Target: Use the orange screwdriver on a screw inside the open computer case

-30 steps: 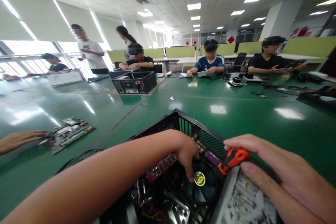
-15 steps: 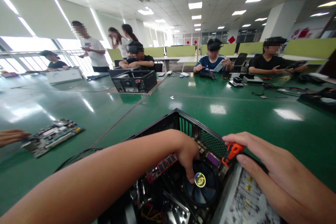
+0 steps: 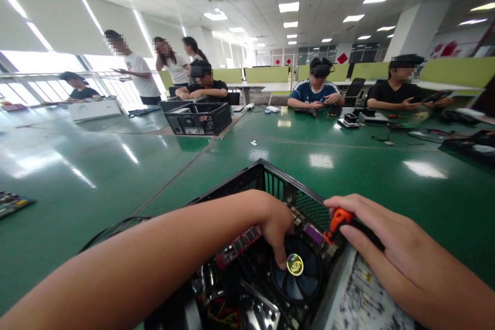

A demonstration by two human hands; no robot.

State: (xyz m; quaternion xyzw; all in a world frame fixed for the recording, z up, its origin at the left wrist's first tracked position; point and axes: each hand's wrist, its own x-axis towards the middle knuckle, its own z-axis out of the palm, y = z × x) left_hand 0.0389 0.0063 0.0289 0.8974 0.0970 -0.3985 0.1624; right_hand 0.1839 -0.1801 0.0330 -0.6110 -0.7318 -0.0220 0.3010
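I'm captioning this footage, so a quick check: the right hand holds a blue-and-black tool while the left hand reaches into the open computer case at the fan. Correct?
Not quite: the tool in the right hand is orange and black, as the head view shows. The left hand does reach into the open computer case at the fan.

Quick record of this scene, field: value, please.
left hand: inside the open computer case, thumb at the fan, other fingertips hidden
right hand: holding an orange tool by the case's edge
in case: red board, purple part, coloured wires
surface: green table
across table: second computer case
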